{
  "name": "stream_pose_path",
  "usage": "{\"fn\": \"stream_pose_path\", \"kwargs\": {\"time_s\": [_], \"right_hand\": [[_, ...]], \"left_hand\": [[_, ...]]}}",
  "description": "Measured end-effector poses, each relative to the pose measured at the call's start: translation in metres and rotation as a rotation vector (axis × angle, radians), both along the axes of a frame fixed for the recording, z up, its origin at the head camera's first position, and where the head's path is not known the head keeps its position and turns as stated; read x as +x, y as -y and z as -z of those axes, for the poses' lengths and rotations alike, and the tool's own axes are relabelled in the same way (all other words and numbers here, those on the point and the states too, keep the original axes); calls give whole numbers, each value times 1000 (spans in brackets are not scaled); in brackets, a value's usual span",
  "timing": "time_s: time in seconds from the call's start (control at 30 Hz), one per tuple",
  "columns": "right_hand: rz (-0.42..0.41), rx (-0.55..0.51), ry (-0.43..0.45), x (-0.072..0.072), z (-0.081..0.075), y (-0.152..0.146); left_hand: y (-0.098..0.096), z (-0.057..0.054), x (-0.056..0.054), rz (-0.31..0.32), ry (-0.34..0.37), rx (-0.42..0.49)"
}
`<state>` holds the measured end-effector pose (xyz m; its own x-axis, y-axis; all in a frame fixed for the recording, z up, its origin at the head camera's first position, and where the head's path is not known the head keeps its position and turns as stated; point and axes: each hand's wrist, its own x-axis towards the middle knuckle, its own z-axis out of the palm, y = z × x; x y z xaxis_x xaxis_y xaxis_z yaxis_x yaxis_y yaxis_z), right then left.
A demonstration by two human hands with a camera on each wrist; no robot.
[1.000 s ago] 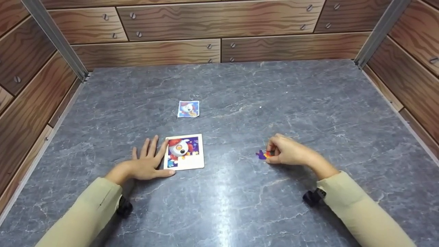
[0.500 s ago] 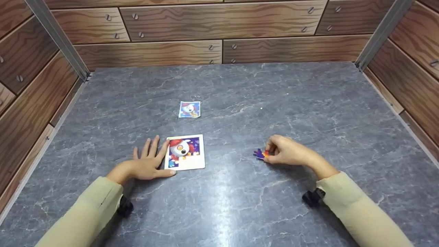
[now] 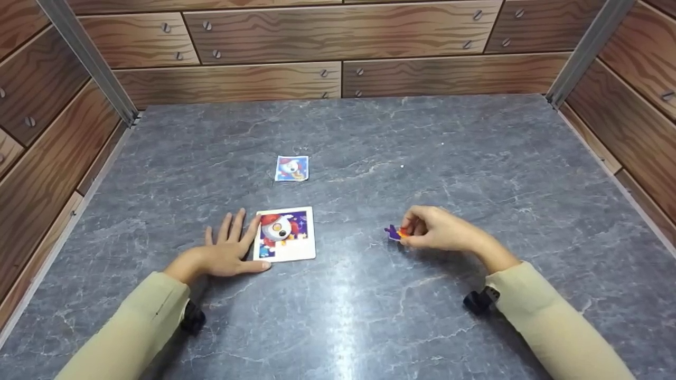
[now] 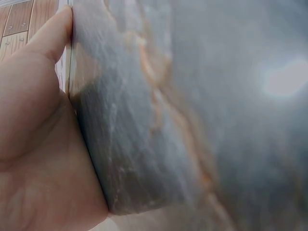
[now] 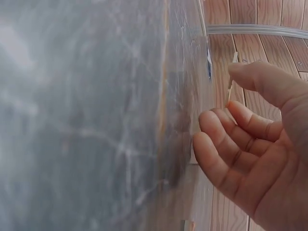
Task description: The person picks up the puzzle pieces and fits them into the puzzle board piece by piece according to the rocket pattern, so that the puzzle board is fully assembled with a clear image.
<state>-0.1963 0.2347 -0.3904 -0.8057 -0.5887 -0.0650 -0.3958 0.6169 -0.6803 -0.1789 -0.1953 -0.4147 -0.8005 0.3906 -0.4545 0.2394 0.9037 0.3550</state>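
Note:
A square jigsaw puzzle board with a pale frame lies on the table, its picture of a white round figure partly filled in. The lower right of the picture shows bare pale board. My left hand rests flat with spread fingers at the board's left side, index finger and thumb touching its edge. To the right, my right hand pinches a purple and orange puzzle piece between thumb and index finger. In the right wrist view the puzzle piece shows edge-on, lifted off the tabletop.
A small printed picture card lies behind the board, with a similar figure on it. The grey marbled table is bounded by wood-patterned panels at the back and sides. A tiny white speck lies to the card's right.
My right hand has shifted slightly left with the puzzle piece, which now sits tilted in its fingers. My left hand and the board have stayed in place.

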Motion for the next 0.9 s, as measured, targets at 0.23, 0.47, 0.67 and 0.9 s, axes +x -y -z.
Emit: {"fn": "stream_pose_path", "kwargs": {"time_s": [0.23, 0.47, 0.67, 0.9], "right_hand": [[-13, -74, -10, -1, -1, 4], [-29, -132, -22, -3, 1, 10], [-26, -160, -20, -4, 0, 19], [-29, -192, -31, -6, -1, 29]], "left_hand": [[0, 1, 0, -7, -1, 1], [0, 2, 0, 0, -4, -27], [-1, -3, 2, 9, -3, -8], [-1, -3, 1, 0, 3, -19]]}}
